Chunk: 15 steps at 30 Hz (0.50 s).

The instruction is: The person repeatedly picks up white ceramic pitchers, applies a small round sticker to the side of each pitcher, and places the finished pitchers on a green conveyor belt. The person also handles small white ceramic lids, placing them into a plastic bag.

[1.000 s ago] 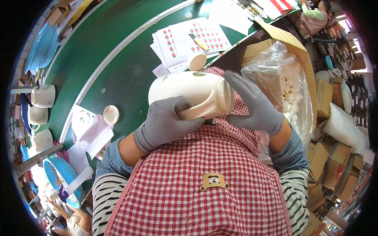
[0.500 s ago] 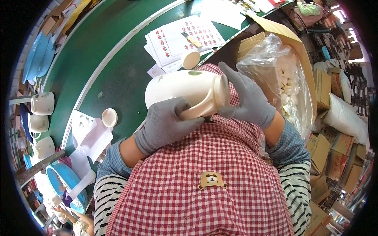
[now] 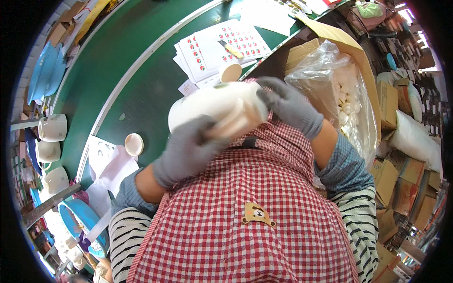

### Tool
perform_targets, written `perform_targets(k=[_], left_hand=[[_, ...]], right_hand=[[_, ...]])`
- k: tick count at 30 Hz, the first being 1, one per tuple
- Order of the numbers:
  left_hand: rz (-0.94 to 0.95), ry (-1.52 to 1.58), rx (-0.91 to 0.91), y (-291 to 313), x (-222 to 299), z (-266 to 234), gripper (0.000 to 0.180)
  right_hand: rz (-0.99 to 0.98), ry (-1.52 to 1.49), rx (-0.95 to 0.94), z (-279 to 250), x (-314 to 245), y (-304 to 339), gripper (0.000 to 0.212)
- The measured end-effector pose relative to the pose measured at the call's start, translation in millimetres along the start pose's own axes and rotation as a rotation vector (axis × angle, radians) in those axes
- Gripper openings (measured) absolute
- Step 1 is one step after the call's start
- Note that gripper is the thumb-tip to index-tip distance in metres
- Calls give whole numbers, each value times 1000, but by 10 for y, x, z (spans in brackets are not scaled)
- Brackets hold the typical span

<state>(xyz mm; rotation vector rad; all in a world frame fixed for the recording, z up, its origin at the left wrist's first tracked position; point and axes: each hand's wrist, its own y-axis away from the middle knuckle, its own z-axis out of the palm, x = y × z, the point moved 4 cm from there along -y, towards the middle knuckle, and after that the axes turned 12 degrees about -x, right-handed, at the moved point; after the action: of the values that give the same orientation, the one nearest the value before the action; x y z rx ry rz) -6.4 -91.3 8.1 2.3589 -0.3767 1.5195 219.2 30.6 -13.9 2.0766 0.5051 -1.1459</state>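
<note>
A cream-white ceramic jug (image 3: pixel 203 104) lies on its side above my lap, blurred by motion. My left hand (image 3: pixel 191 151) is closed round its handle (image 3: pixel 236 118). At the jug's right end, my right hand (image 3: pixel 293 108) has its fingers curled against the rim, and that end is partly hidden behind them. Both hands wear grey gloves. Just beyond the jug, a round cream lid (image 3: pixel 230 73) rests by the sticker sheets (image 3: pixel 226 35). Another round lid (image 3: pixel 134 144) sits on the green table (image 3: pixel 146 94) to the left.
A yellow utility knife (image 3: pixel 230 48) lies on the sticker sheets. At right stands an open carton (image 3: pixel 325 30) with a plastic bag (image 3: pixel 347 108) of small cream pieces. Several white jugs (image 3: pixel 52 127) line the far left, above a blue basin (image 3: pixel 75 207). Other people show at the edges.
The jug has shifted slightly left and tilted. My right hand went from spread fingers beside the jug's end to curled fingers against it. My left hand keeps hold of the handle.
</note>
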Motion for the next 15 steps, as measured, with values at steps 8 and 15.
perform_targets(k=[8, 15], left_hand=[[174, 771, 607, -28, -858, -769, 20], [230, 580, 895, -423, -1529, -693, 17]], right_hand=[[174, 609, 186, -553, 261, -1316, 52], [460, 879, 105, -408, 375, -2334, 48]])
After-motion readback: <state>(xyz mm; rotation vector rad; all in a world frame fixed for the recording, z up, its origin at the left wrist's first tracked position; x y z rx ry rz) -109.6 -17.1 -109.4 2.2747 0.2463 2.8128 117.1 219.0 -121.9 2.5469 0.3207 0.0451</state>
